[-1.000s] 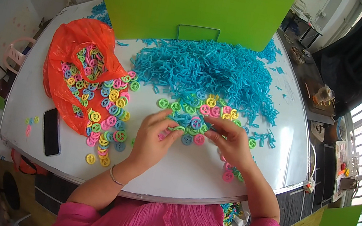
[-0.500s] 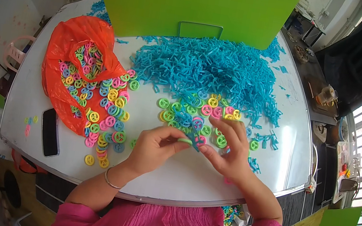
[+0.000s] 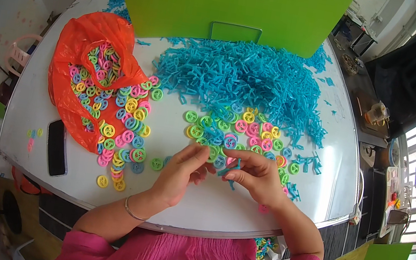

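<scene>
Left hand [image 3: 179, 172] appears to pinch 1 green wheel [image 3: 213, 154] by its rim, over the table [image 3: 194, 213]; right hand [image 3: 261, 183] clamps 1 blue clip [image 3: 224, 172] just beside. Both look light and stiff; the clip's slim middle suits fingertips.

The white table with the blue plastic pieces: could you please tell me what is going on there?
The person's right hand pinches a blue piece; the left hand beside it seems to hold a green wheel. Loose coloured wheels lie on the white table beyond the hands, with a heap of blue pieces farther back and an orange-red bag of more wheels to the left.
</scene>
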The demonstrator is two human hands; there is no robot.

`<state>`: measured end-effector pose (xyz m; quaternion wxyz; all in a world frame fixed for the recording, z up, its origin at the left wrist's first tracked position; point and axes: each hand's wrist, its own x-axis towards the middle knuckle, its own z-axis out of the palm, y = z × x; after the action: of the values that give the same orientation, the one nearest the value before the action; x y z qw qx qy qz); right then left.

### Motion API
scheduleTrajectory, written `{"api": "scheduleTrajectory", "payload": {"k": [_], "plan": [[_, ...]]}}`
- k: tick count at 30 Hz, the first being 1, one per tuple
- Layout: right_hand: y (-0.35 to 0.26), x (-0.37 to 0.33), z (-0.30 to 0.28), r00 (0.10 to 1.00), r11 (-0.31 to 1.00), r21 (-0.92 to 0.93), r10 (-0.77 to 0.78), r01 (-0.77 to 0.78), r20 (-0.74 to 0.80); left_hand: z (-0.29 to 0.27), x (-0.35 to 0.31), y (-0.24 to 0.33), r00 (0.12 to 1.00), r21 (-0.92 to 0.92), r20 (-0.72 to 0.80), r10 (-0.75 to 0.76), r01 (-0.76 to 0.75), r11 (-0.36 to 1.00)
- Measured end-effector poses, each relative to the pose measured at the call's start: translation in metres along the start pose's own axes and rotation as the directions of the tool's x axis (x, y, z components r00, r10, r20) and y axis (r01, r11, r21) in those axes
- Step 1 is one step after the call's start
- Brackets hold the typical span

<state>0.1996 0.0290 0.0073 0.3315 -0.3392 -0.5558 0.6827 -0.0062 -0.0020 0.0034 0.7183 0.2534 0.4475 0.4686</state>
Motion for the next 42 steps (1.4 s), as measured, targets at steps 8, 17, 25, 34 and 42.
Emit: {"api": "scheduleTrajectory", "payload": {"k": [8,17,25,34,42], "plan": [[0.017,0.002,0.007,0.975,0.947,-0.24,-0.222,0.213,-0.01,0.004,-0.008,-0.005,0.988,0.296,0.131,0.078,-0.114,0.948],[0.016,0.003,0.013,0.94,0.871,-0.369,-0.341,0.325,0.021,0.004,-0.01,-0.006,0.964,0.608,0.061,0.259,-0.242,0.756],[0.015,0.003,0.021,0.936,0.781,-0.553,-0.352,0.291,-0.005,0.005,-0.008,-0.011,0.96,0.57,0.003,0.28,-0.232,0.788],[0.017,0.004,0.023,0.861,0.613,-0.684,-0.507,0.395,0.044,0.002,-0.006,-0.005,0.981,0.46,-0.045,0.189,-0.147,0.876],[0.03,0.004,0.026,0.931,0.894,-0.395,-0.308,0.213,-0.195,0.009,-0.008,-0.018,0.987,0.193,-0.102,0.125,-0.103,0.976]]}}
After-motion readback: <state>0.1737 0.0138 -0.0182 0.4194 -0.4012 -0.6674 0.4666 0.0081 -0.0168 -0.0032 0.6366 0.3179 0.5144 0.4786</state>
